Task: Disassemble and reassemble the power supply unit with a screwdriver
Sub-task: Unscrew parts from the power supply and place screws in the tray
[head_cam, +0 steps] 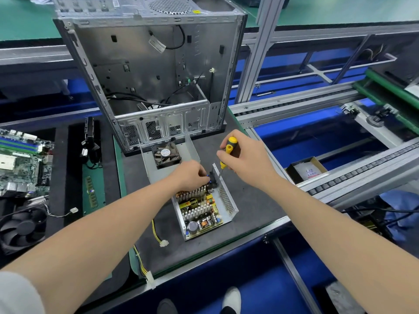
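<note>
The open power supply unit (227,201) lies on the dark mat, its circuit board with heat sinks and a capacitor exposed. Its removed metal cover (191,149), with a fan (166,155) on it, lies just behind. My left hand (190,176) pinches a small black part with blue wires at the unit's far wall. My right hand (243,158) grips a yellow-and-black screwdriver (227,152), whose tip points down at that same far wall beside the black part.
An empty computer case (147,71) stands behind the cover. A motherboard (21,162), a black cooler fan (21,225) and RAM sticks (90,191) lie at left. Yellow cables with a white connector (163,243) trail toward me. A small box (306,171) sits on the conveyor rail at right.
</note>
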The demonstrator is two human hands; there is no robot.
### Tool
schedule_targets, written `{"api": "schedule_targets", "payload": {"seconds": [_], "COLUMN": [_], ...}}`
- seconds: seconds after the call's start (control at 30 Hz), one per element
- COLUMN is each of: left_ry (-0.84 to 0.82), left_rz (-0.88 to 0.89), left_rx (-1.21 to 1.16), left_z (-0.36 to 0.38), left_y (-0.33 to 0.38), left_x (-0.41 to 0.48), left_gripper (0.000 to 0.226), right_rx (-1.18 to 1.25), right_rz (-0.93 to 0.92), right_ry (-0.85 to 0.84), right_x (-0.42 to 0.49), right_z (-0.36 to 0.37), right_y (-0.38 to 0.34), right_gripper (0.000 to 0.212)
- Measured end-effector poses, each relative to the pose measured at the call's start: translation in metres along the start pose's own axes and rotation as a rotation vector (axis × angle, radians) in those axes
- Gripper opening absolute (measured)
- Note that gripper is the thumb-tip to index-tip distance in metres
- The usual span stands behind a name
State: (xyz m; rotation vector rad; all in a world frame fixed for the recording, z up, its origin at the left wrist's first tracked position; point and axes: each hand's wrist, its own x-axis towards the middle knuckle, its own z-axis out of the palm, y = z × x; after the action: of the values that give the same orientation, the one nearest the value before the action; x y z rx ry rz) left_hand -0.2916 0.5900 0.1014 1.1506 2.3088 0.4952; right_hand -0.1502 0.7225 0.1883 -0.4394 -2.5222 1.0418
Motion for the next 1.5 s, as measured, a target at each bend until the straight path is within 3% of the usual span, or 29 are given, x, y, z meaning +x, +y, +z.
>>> {"api": "schedule_targets", "payload": {"seconds": [0.6, 1.5], "left_ry": [-0.036, -0.037], "left_rz": [0.005, 0.004], "left_rx": [0.042, 0.076], "left_z": [0.008, 0.006], "left_y": [-0.003, -0.001], "left_x": [0.005, 0.000], "left_gripper": [0.036, 0.035], "right_rx": [-0.124, -0.157], "right_rz": [-0.005, 0.023], "right_ry": [-0.100, -0.150], "right_x": [-0.012, -0.018], "right_z": [0.022, 0.035], "right_y": [0.007, 0.016], "right_gripper": [0.015, 0.015]}}
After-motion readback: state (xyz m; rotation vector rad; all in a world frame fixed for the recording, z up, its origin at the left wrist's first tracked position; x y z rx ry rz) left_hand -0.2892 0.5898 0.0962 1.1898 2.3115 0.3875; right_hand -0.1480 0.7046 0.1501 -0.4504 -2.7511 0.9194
